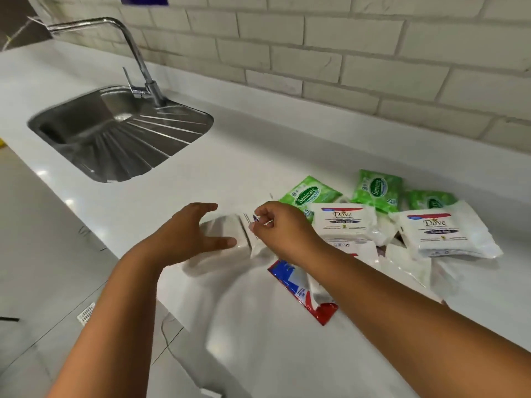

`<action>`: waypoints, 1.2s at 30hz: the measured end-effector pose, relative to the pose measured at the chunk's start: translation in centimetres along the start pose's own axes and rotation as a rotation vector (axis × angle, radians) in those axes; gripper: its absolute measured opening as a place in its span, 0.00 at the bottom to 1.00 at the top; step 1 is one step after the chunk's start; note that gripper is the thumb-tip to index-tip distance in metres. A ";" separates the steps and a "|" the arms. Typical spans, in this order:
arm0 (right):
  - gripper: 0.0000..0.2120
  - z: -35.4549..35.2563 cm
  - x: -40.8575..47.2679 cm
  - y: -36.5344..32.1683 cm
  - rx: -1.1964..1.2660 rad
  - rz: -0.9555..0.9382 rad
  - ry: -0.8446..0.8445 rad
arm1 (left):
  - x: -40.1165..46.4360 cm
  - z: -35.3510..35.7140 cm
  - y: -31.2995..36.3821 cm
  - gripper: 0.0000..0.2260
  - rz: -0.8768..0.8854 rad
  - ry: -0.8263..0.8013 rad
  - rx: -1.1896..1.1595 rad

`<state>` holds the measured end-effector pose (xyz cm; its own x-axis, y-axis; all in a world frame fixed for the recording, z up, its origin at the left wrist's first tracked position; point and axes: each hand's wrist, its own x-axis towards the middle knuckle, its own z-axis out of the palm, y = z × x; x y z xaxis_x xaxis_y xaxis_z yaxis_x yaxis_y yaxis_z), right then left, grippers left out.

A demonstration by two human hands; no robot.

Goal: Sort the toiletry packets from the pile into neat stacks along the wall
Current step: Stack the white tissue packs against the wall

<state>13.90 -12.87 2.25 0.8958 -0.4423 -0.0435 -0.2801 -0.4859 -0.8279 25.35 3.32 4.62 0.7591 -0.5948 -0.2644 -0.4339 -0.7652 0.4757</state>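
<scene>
Two hands over the white counter (258, 156): my right hand (283, 228) pinches a white packet (230, 232) beside the pile (402, 222); my left hand (186, 237) hovers spread, holding nothing.

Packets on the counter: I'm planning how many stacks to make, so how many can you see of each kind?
Green Sanicare packets: 3
White Dove packets, label up: 2
White packet pinched by the right hand: 1
Red and blue packet: 1
Total: 7 clearly countable; more white packets lie partly hidden beneath.
</scene>
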 end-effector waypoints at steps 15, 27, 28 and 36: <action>0.13 4.5 2.8 -0.6 -0.301 0.042 -0.113 | -0.4 4.4 -6.6 0.60 -0.068 0.202 -0.218; 0.09 3.2 -0.4 -1.7 0.224 -0.026 0.214 | -3.4 3.6 -3.8 0.44 0.076 0.574 -0.586; 0.08 2.7 -0.9 -1.7 0.310 0.005 0.230 | -3.6 3.6 -3.0 0.42 0.109 0.584 -0.594; 0.05 -2.7 -4.2 1.5 0.563 0.134 0.453 | -3.8 5.4 4.4 0.37 0.308 0.501 -0.582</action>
<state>8.76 -13.75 2.67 0.6018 -0.7981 -0.0300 -0.0481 0.0013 -0.9988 18.00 0.90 3.21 0.8334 -0.4713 0.2888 -0.4417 -0.2539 0.8605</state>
